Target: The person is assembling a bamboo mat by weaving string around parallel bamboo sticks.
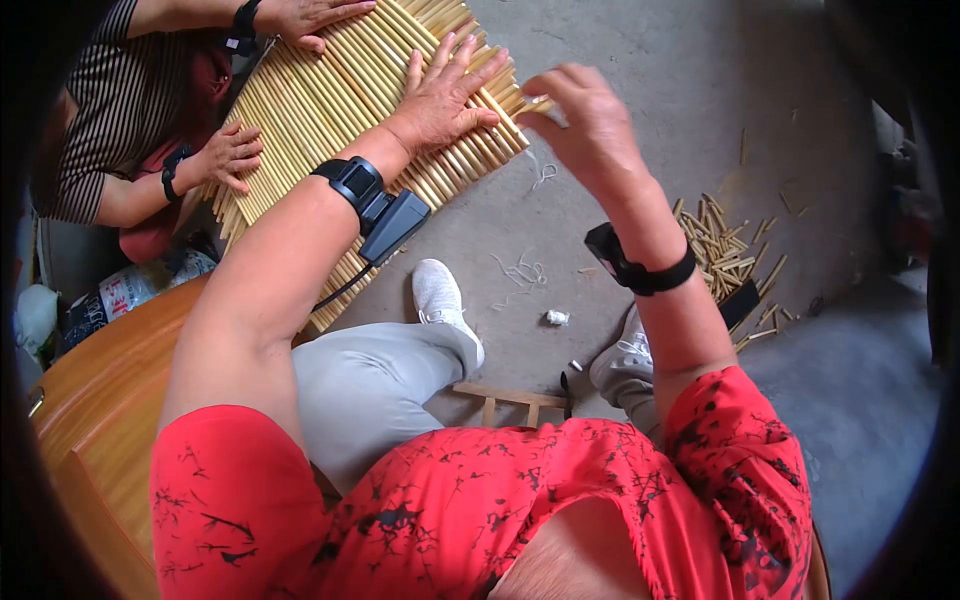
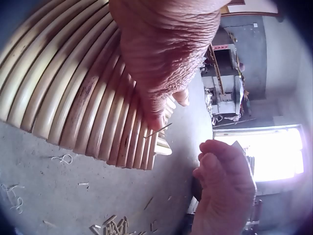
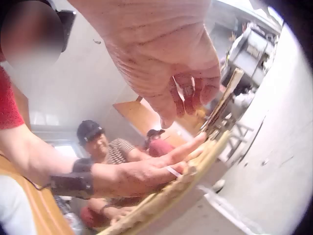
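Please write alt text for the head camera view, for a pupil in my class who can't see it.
A person's left hand lies spread on a mat of thin rods, the right hand near its edge. Two more hands rest on the mat, toward the picture's left; short sticks lie on the grey floor at right.

bright window (image 2: 281,154), glossy wooden furniture (image 1: 125,375)
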Tool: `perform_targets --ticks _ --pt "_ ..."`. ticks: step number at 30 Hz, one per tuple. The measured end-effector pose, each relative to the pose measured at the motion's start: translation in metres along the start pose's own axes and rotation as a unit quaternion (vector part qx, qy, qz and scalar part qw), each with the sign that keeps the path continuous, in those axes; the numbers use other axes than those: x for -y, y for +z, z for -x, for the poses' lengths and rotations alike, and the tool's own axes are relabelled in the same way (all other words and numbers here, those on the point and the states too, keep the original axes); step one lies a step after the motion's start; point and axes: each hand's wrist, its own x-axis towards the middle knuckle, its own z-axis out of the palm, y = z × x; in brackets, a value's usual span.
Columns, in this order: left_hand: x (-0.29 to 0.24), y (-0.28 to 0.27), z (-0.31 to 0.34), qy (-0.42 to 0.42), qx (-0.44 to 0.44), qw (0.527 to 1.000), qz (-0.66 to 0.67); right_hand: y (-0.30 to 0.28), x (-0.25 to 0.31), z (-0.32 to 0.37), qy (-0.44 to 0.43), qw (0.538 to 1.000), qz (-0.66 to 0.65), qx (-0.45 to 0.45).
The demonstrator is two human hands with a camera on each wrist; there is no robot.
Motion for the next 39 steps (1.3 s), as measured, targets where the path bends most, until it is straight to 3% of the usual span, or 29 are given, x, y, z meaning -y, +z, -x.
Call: perform_targets --ticks 1,3,8,11,13,20,25,29,31,39 --pt "0.0 0.002 0.001 -0.001 -0.005 1.0 0.003 0.006 0.006 -0.002 -0.004 0.997 -0.002 0.08" --pt "0.0 0.005 0.0 -0.012 -0.012 1.0 0.004 0.024 0.012 -0.001 -0.006 0.99 0.043 0.134" --pt "-0.008 0.005 0.002 -0.032 -0.01 0.999 -0.027 0.039 0.016 -0.001 0.014 0.984 0.11 0.14" --pt "-0.014 -0.001 0.003 -0.031 0.017 0.993 -0.11 0.043 0.011 -0.001 -0.016 0.984 0.123 0.126" --pt "-0.016 -0.003 0.005 -0.028 -0.002 0.995 -0.093 0.043 0.006 0.001 -0.072 0.985 0.114 0.104" --pt "-0.021 0.0 0.008 -0.029 -0.021 0.991 -0.126 0.044 0.001 0.001 -0.135 0.978 0.134 0.087" --pt "-0.023 0.001 0.008 -0.032 -0.02 0.989 -0.145 0.047 -0.006 -0.003 -0.217 0.973 0.061 0.047" --pt "-0.025 -0.006 0.01 -0.039 -0.007 0.992 -0.119 0.042 -0.009 0.001 -0.17 0.983 0.013 0.069" --pt "-0.021 -0.002 0.01 -0.032 -0.04 0.995 -0.091 0.041 -0.01 0.007 -0.106 0.992 -0.028 0.066" --pt "-0.023 -0.004 0.011 -0.015 -0.049 0.991 -0.128 0.052 -0.005 0.011 -0.131 0.99 0.041 -0.007"
